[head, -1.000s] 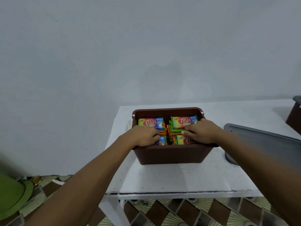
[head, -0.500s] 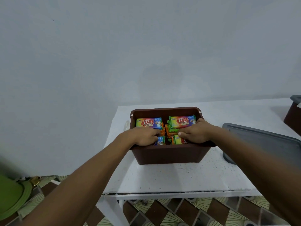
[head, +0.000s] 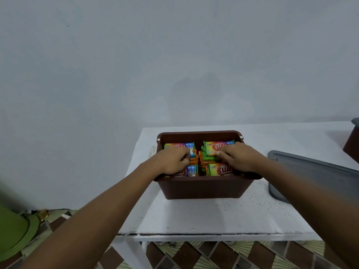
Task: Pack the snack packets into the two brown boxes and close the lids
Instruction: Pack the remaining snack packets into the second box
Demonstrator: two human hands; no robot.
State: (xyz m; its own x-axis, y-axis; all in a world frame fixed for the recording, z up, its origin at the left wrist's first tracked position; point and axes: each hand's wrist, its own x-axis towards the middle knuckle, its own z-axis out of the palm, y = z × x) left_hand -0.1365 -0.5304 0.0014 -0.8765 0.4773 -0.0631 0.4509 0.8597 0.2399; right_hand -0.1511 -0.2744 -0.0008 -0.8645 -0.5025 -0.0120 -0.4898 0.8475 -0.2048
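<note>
- While both hands press down inside it, the brown box (head: 202, 188) stands lidless on the white tabletop (head: 194, 216), toward the left end, with its long side facing the viewer.
- Snack packets (head: 217, 146) fill the box in four stacks, two at the 12 o'clock side and two at the 6 o'clock side, with a narrow gap running down the middle.
- Top wrappers are glossy and rainbow-coloured, running from green through orange to blue; orange and green packet edges show in layers beneath them.
- Red lettering on the wrappers reads "KUA", with the rest covered by the hands; a small cartoon figure sits on the blue end of the left packets.
- Left hand (head: 172, 161) lies knuckles-up on the left stacks, fingers curled down onto the packets; whether it grips any cannot be told.
- Right hand (head: 238, 157) rests flat on the right stacks, fingers bent narrow and pointing to 9 o'clock, pressing on a packet top rather than plainly holding it.
- At 3 o'clock from the box a grey lid (head: 310, 171) lies on the tabletop, just beside the box.
- At 2 o'clock, cut by the frame edge, part of a second brown box (head: 352, 146) shows with a grey top.
</note>
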